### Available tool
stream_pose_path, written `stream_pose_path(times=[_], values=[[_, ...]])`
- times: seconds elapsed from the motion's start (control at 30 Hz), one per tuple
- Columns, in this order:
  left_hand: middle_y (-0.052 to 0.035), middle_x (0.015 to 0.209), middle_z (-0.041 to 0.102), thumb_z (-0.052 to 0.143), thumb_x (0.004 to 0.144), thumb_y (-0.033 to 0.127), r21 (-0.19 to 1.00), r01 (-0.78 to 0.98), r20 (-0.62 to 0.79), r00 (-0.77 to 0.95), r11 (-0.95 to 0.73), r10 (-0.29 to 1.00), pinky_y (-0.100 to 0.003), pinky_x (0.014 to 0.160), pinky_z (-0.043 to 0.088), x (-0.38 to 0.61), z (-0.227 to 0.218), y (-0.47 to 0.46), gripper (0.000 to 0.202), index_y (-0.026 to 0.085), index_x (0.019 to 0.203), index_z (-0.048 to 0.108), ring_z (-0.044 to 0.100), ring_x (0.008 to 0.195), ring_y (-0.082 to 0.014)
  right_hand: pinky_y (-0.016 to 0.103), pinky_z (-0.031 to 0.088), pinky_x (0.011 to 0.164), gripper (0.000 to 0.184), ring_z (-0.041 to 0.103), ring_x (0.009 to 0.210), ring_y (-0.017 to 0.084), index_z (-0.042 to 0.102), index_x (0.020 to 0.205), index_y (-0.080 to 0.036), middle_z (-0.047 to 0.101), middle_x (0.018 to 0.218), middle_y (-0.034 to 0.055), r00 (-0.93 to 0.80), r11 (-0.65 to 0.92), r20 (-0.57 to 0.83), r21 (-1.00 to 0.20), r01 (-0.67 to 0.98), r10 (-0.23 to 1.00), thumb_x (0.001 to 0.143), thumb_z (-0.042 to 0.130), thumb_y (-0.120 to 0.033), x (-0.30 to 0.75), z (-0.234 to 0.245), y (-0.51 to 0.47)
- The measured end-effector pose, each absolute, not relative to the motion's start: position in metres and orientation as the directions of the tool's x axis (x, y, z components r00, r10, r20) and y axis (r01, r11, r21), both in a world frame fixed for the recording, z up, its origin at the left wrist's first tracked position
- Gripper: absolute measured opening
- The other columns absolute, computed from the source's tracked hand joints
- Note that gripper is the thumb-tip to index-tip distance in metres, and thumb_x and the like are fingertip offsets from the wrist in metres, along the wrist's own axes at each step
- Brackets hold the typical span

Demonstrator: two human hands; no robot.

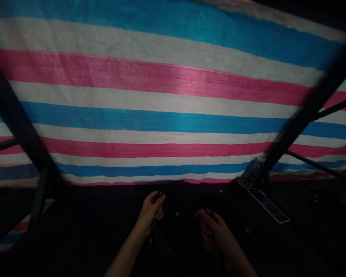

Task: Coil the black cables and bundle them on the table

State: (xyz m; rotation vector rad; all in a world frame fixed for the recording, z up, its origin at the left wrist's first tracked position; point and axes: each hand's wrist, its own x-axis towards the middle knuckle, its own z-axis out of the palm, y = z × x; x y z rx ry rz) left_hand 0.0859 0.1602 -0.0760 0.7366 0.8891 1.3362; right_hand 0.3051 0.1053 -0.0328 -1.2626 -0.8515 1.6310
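My left hand [151, 211] is closed around a thin dark cable [159, 240] that loops down and to the right over a very dark surface. To its right, my right hand [212, 230] has its fingers curled on something dark, probably the same cable, though the gloom hides it. Both hands hover low in the view, about a hand's width apart.
A striped tarp [161, 96] in blue, white and pink fills the view ahead. Dark metal frame bars [20, 127] slant at the left and right [311, 111]. A flat rectangular device [268, 205] lies to the right of my hands, with a dark packet [252, 173] behind it.
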Motion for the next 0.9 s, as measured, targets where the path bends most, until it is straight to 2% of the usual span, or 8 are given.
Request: stream_pose_path(times=[0.13, 0.2, 0.3, 0.4, 0.57, 0.67, 0.77, 0.9], values=[[0.0082, 0.059, 0.057, 0.080, 0.072, 0.040, 0.987, -0.141, -0.070, 0.091, 0.082, 0.993, -0.019, 0.032, 0.025, 0.091, -0.075, 0.154, 0.045, 0.019, 0.108, 0.064, 0.037, 0.030, -0.0051, 0.017, 0.017, 0.031, 0.062, 0.021, 0.031, 0.003, 0.058, 0.093, -0.021, 0.035, 0.044, -0.0151, -0.148, -0.438, -0.442, -0.897, 0.056, 0.885, 0.066, 0.071, -0.075, 0.323, -0.034, 0.101], [0.0030, 0.069, 0.064, 0.076, 0.075, 0.038, 0.999, -0.017, -0.045, 0.161, 0.048, 0.986, -0.019, 0.034, 0.026, 0.096, -0.072, 0.148, 0.036, 0.018, 0.104, 0.069, 0.041, 0.035, -0.0051, 0.018, 0.018, 0.032, 0.056, 0.024, 0.032, 0.004, 0.059, 0.101, -0.020, 0.038, 0.046, -0.0141, -0.193, -0.442, -0.482, -0.870, 0.218, 0.855, 0.074, 0.067, -0.068, 0.327, -0.029, 0.100], [0.0016, 0.069, 0.062, 0.070, 0.080, 0.039, 0.993, 0.112, -0.084, 0.340, 0.048, 0.937, -0.019, 0.036, 0.027, 0.103, -0.068, 0.135, 0.024, 0.016, 0.088, 0.073, 0.042, 0.040, -0.0056, 0.018, 0.025, 0.037, 0.039, 0.040, 0.039, 0.007, 0.064, 0.105, -0.018, 0.050, 0.054, -0.0083, -0.269, -0.346, -0.497, -0.821, 0.454, 0.825, 0.084, 0.064, -0.052, 0.327, -0.019, 0.103], [0.0060, 0.060, 0.053, 0.068, 0.080, 0.035, 0.975, 0.177, -0.203, 0.482, 0.132, 0.852, -0.018, 0.036, 0.026, 0.107, -0.063, 0.123, 0.023, 0.016, 0.092, 0.071, 0.039, 0.038, -0.0051, 0.021, 0.041, 0.052, 0.031, 0.062, 0.064, 0.013, 0.071, 0.104, -0.016, 0.069, 0.080, 0.0032, -0.344, -0.142, -0.430, -0.772, 0.620, 0.835, 0.084, 0.065, -0.040, 0.321, -0.006, 0.108], [0.0063, 0.069, 0.057, 0.061, 0.073, 0.023, 0.961, 0.137, -0.274, 0.608, 0.242, 0.745, -0.017, 0.034, 0.028, 0.113, -0.055, 0.115, 0.038, 0.017, 0.111, 0.064, 0.037, 0.034, -0.0030, 0.036, 0.051, 0.082, 0.064, 0.067, 0.105, 0.032, 0.066, 0.124, -0.017, 0.071, 0.118, 0.0141, -0.370, 0.057, -0.438, -0.580, 0.813, 0.819, 0.065, 0.082, -0.037, 0.301, 0.008, 0.109], [0.0019, 0.076, 0.064, 0.060, 0.072, 0.023, 0.948, 0.207, -0.317, 0.647, 0.240, 0.694, -0.018, 0.040, 0.034, 0.116, -0.057, 0.115, 0.037, 0.015, 0.108, 0.067, 0.044, 0.042, -0.0049, 0.045, 0.050, 0.091, 0.096, 0.064, 0.116, 0.041, 0.048, 0.146, -0.011, 0.066, 0.128, 0.0236, -0.351, 0.118, -0.444, -0.472, 0.874, 0.825, 0.060, 0.085, -0.036, 0.285, 0.006, 0.105], [-0.0026, 0.088, 0.069, 0.062, 0.075, 0.027, 0.957, 0.193, -0.291, 0.641, 0.218, 0.710, -0.019, 0.048, 0.037, 0.117, -0.059, 0.115, 0.039, 0.015, 0.111, 0.070, 0.053, 0.056, -0.0086, 0.047, 0.049, 0.094, 0.121, 0.063, 0.119, 0.041, 0.020, 0.158, -0.005, 0.064, 0.129, 0.0295, -0.373, 0.120, -0.420, -0.517, 0.847, 0.827, 0.062, 0.087, -0.034, 0.274, 0.004, 0.105], [-0.0061, 0.099, 0.072, 0.062, 0.080, 0.027, 0.989, 0.070, -0.140, 0.678, 0.127, 0.722, -0.023, 0.067, 0.043, 0.115, -0.057, 0.117, 0.032, 0.015, 0.107, 0.074, 0.061, 0.080, -0.0157, 0.039, 0.052, 0.087, 0.130, 0.068, 0.109, 0.036, 0.007, 0.159, -0.008, 0.070, 0.120, 0.0249, -0.436, 0.099, -0.336, -0.688, 0.719, 0.835, 0.062, 0.088, -0.038, 0.274, 0.004, 0.109]])
